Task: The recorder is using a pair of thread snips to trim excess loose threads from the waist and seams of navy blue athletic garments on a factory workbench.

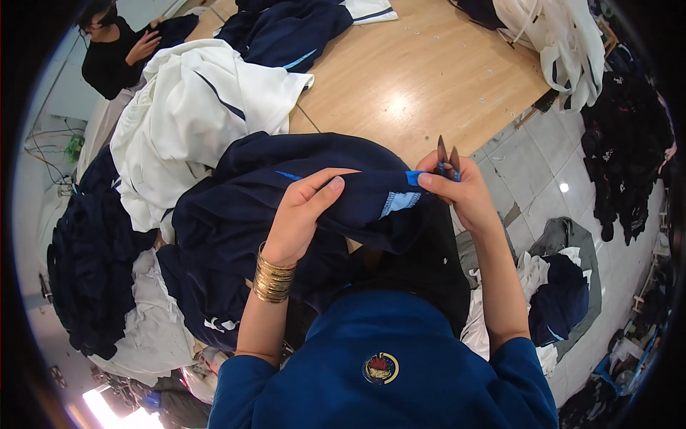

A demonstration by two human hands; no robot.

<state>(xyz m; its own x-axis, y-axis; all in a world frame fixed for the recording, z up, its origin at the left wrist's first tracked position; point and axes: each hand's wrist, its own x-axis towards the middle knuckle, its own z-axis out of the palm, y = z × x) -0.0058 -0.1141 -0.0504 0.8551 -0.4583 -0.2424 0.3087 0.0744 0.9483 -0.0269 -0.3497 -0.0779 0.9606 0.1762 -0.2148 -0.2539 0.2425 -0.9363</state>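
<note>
A navy garment point(286, 161) with bright blue trim and a light blue patch point(400, 204) lies bunched over the table's near edge, part of it raised toward me. My left hand point(304, 211) pinches its upper fold between thumb and fingers. With thumb and finger, my right hand point(461, 187) grips the same fold at the blue trim. Tucked in that right hand are small thread snips point(448, 157), their two dark blades pointing up and slightly apart. The snips' handles are mostly hidden by my fingers.
White garments point(207, 107) are heaped on the table point(421, 64) to the left, more navy ones point(286, 32) behind. A person point(118, 53) handles dark cloth at far left. White clothes point(572, 43) hang at far right; a grey sack point(582, 286) of garments stands on the floor.
</note>
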